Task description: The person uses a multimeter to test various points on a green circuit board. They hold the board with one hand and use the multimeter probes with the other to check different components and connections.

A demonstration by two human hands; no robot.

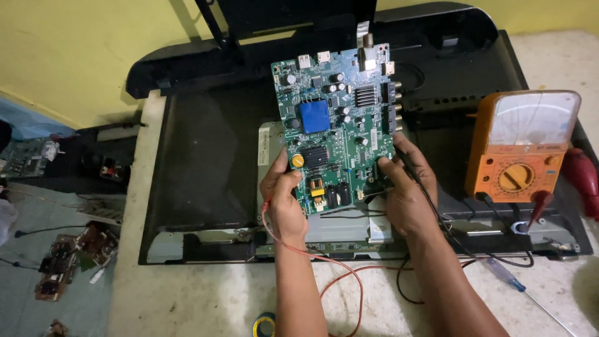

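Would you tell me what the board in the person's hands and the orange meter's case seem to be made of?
The circuit board looks like rigid green laminate with a glossy coat, studded with metal heat sinks and plastic parts. The left hand and right hand grip its lower edges. The meter seems moulded orange plastic, matte, with a clear window over its dial, likely plastic too.

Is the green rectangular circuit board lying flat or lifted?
Lifted: both hands, left hand and right hand, grip the green rectangular circuit board by its lower corners.
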